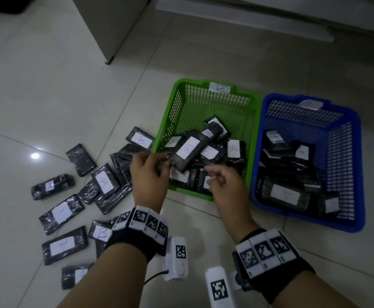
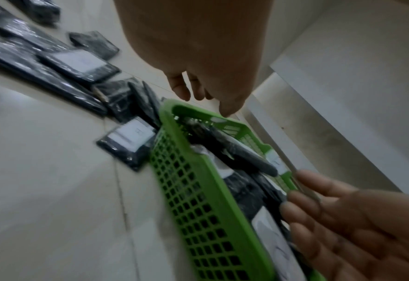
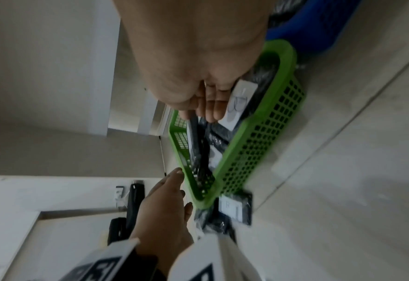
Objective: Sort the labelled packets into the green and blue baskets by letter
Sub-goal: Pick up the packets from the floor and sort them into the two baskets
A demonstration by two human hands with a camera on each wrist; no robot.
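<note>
A black packet labelled B [image 1: 188, 150] lies tilted on the pile inside the green basket [image 1: 166, 121], its near end over the left rim. My left hand [image 1: 162, 162] is at that end with straight, spread fingers; the left wrist view shows my left hand [image 2: 206, 98] above the packet [image 2: 232, 150] without gripping it. My right hand [image 1: 212, 174] hovers over the basket's front with loosely bent fingers and holds nothing. The blue basket [image 1: 357, 152] on the right holds several packets. Several loose packets [image 1: 103, 181] lie on the floor to the left.
The two baskets stand side by side on a pale tiled floor [image 1: 48, 96], each with a white label on its far rim. A pale cabinet [image 1: 110, 25] stands behind the loose packets. Another B packet [image 1: 140, 138] lies against the green basket's left wall.
</note>
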